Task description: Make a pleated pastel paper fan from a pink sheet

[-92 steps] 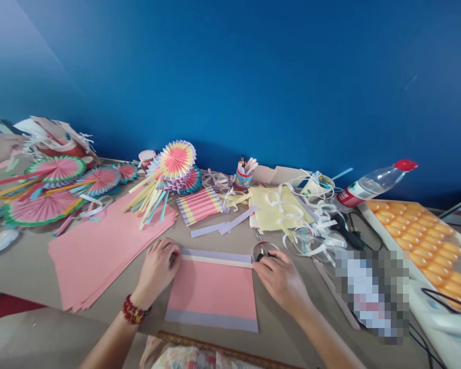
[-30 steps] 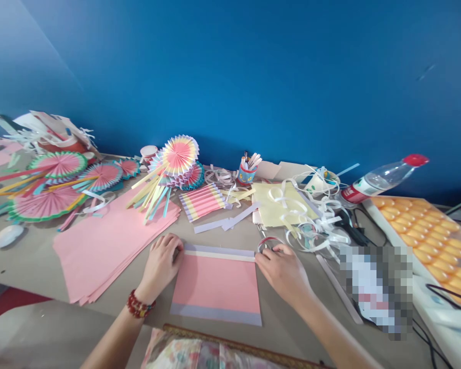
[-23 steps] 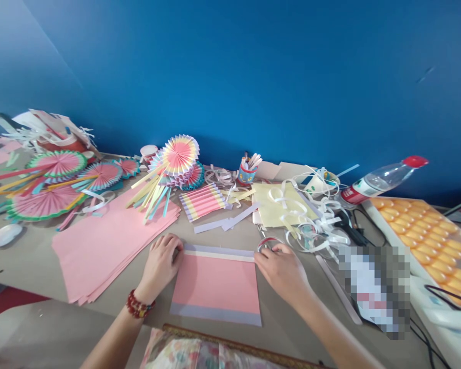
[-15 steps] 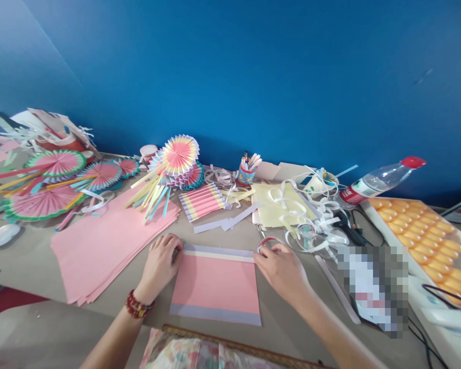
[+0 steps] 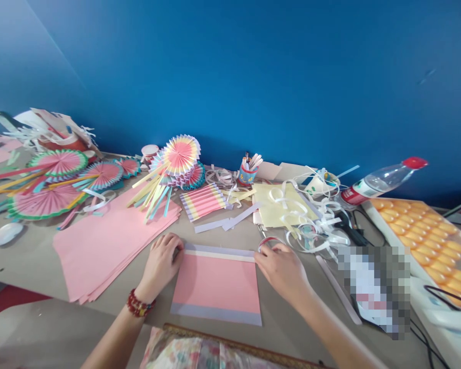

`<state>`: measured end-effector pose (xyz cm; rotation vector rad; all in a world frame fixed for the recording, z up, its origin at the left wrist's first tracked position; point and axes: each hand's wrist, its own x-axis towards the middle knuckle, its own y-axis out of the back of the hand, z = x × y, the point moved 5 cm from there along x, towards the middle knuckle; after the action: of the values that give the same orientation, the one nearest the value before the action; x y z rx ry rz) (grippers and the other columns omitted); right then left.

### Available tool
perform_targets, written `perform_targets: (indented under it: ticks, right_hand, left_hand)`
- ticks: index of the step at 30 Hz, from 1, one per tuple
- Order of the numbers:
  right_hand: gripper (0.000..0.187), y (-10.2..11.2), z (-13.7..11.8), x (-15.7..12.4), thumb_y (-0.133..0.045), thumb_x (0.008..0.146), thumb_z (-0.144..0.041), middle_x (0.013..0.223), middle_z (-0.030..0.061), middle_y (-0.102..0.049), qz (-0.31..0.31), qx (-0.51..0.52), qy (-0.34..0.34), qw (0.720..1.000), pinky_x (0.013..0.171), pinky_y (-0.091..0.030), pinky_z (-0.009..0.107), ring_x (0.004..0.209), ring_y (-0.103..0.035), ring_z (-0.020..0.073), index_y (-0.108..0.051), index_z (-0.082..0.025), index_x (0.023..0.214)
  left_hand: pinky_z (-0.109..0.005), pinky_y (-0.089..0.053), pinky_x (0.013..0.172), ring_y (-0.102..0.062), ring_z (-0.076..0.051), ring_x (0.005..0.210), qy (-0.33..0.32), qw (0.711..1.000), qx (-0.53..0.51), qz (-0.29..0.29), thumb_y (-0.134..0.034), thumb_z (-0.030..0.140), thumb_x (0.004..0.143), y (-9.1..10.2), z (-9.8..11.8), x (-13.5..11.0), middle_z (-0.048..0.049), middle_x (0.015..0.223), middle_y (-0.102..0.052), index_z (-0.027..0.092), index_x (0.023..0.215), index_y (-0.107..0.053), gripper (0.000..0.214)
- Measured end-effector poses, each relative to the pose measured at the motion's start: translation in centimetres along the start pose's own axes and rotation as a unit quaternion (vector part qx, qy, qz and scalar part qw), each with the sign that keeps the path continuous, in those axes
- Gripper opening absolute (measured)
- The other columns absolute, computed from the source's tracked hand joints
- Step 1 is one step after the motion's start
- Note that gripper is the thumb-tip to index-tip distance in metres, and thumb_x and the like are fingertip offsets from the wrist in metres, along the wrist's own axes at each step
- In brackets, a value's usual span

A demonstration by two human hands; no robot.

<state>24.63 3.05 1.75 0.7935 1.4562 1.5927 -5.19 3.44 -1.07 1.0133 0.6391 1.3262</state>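
A pink sheet of paper (image 5: 217,284) lies flat in front of me, with lavender bands along its far and near edges. A white strip of tape (image 5: 219,254) runs across it just below the far band. My left hand (image 5: 162,265) is closed at the sheet's far left corner, its curled fingers at the strip's left end. At the far right corner, my right hand (image 5: 283,267) is closed with its fingertips at the strip's other end. A roll of tape (image 5: 269,240) shows as a ring behind those fingers; the grip on it is partly hidden.
Pink sheets (image 5: 111,246) are stacked on the left, below paper fans (image 5: 57,164). A pleated paper (image 5: 204,201), yellow sheets (image 5: 269,202) and curled white strips (image 5: 322,220) lie beyond my hands. A bottle (image 5: 384,180) leans at the right, near an orange keyboard-like panel (image 5: 418,230).
The whole view has shifted very slightly. Both hands, the sheet and the tape strip keep the same places relative to one another.
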Motion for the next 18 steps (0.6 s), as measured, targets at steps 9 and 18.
perform_targets:
  ticks: [9, 18]
  right_hand:
    - [0.016, 0.31, 0.01, 0.23, -0.056, 0.089, -0.015, 0.086, 0.0009, -0.068, -0.024, 0.002, -0.009, 1.000, 0.072, -0.031, 0.031, 0.076, -0.057, 0.0167, -0.068, -0.025, 0.088]
    - [0.016, 0.40, -0.01, 0.32, -0.056, 0.090, -0.015, 0.086, 0.0008, -0.069, -0.042, 0.002, -0.016, 0.999, 0.069, -0.031, 0.031, 0.079, -0.058, 0.0184, -0.068, -0.025, 0.088]
  left_hand:
    - [-0.036, -0.042, 0.080, -0.055, -0.023, 0.088, -0.002, 1.000, -0.018, -0.007, -0.049, 0.014, 0.083, 0.32, 0.23, 0.08, -0.0045, 0.092, -0.059, 0.021, 0.081, -0.052, 0.008]
    - [-0.035, -0.043, 0.080, -0.056, -0.022, 0.086, -0.004, 1.000, -0.018, -0.004, -0.049, 0.015, 0.085, 0.18, 0.02, 0.06, -0.0041, 0.091, -0.059, 0.021, 0.081, -0.052, 0.008]
